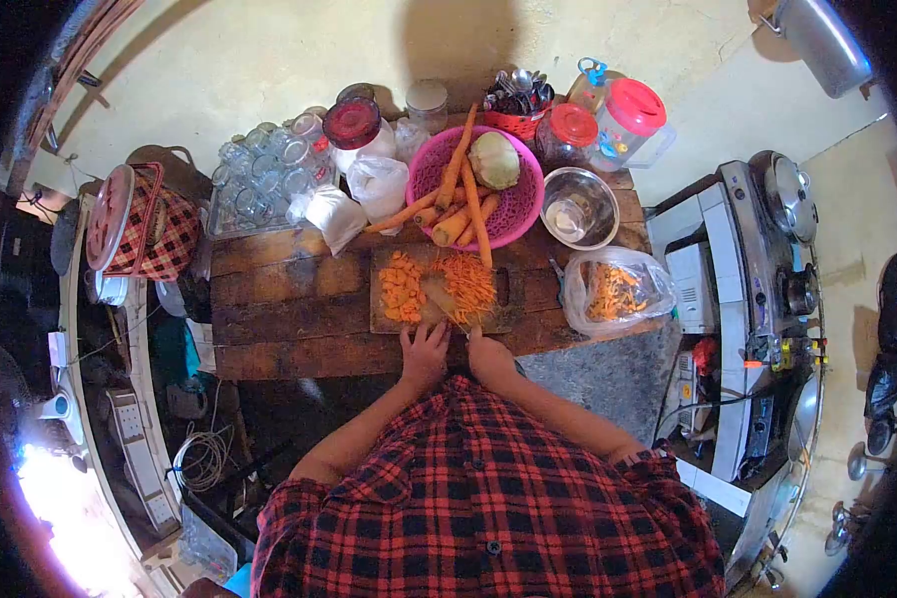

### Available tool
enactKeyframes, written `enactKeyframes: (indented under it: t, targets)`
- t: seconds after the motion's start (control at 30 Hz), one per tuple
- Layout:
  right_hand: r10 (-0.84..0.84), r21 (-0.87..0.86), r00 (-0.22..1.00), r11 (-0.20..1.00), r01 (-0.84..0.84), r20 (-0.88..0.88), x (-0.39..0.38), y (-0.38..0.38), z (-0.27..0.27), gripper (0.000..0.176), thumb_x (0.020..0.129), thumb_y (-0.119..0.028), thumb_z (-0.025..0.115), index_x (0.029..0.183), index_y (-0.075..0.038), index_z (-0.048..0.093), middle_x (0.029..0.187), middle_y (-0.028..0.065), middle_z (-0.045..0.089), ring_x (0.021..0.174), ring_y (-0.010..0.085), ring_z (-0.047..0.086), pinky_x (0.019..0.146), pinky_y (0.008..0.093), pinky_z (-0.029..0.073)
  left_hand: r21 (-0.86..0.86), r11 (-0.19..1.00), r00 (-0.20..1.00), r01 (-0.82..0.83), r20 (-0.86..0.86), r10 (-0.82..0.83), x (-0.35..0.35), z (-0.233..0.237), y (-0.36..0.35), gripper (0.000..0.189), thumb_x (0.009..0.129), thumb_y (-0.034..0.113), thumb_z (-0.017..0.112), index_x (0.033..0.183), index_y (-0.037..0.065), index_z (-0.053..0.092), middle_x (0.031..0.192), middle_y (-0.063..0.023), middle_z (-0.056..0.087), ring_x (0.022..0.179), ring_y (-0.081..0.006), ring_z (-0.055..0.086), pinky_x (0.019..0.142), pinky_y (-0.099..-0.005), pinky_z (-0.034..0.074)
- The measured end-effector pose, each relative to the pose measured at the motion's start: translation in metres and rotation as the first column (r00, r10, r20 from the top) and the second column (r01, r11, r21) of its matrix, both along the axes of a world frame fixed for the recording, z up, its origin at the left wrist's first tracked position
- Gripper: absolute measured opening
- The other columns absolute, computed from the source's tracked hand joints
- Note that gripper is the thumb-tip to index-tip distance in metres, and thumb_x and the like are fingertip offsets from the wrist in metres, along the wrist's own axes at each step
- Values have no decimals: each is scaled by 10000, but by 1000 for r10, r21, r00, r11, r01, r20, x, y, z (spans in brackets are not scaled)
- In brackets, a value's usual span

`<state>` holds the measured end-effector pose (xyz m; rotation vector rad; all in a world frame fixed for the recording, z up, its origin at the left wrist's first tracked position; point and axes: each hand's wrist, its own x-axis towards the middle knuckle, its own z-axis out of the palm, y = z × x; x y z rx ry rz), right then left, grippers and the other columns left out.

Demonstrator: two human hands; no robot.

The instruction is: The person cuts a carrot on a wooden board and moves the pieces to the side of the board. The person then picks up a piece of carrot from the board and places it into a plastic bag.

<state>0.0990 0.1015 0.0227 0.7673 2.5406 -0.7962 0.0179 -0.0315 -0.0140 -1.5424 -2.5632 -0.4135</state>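
A wooden cutting board (424, 321) lies near the front edge of the wooden table (279, 319). On its left half is a pile of orange carrot pieces (402, 287); on its right half are thin carrot shreds (465, 285). My left hand (426, 354) rests at the board's front edge, fingers apart, below the pieces. My right hand (492, 359) is closed around a knife handle (473, 337), just right of the left hand. The blade is hard to make out among the shreds. Behind the board, a pink basket (530, 214) holds whole carrots (455, 171) and a pale round vegetable (494, 160).
A steel bowl (580, 207) and a plastic bag of carrot pieces (618, 291) sit at the right. Glass cups (259, 179), white bags (336, 217) and lidded jars (571, 130) line the back. A stove (757, 249) stands at the far right.
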Motion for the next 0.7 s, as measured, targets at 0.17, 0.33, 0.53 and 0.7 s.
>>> enactKeyframes:
  t: [0.17, 0.33, 0.53, 0.7]
  targets:
    - [76, 54, 995, 996, -73, -61, -8, 1, 5, 311, 876, -129, 369, 1124, 51, 425, 787, 229, 632, 737, 360, 640, 636, 461, 519, 29, 1000, 1000, -2, 30, 1, 1, 4, 0, 328, 727, 145, 558, 1032, 47, 625, 1162, -48, 526, 1061, -266, 460, 911, -549, 280]
    - [136, 78, 982, 989, -126, -134, -7, 5, -4, 295, 873, -140, 385, 1082, 62, 437, 791, 228, 631, 739, 359, 640, 631, 448, 524, 25, 1000, 1000, -4, 27, 4, 1, 3, 0, 338, 725, 141, 566, 1045, 47, 619, 1149, -58, 530, 1060, -250, 464, 905, -543, 283]
    - [60, 12, 996, 998, -60, -60, -7, 2, 7, 285, 883, -154, 388, 1059, 61, 448, 795, 243, 625, 764, 371, 636, 654, 460, 519, -18, 1000, 1000, 0, -11, -1, 2, 4, 0, 325, 742, 131, 556, 1053, 60, 618, 1154, -63, 531, 1052, -249, 468, 901, -540, 286]
    - [64, -6, 997, 998, -64, -46, -8, 2, 14, 263, 888, -156, 376, 1024, 52, 462, 793, 241, 624, 761, 377, 633, 651, 468, 515, 25, 1000, 1000, -12, 26, 12, -1, -10, 0, 321, 748, 128, 550, 1056, 68, 618, 1156, -49, 532, 1041, -260, 471, 900, -540, 287]
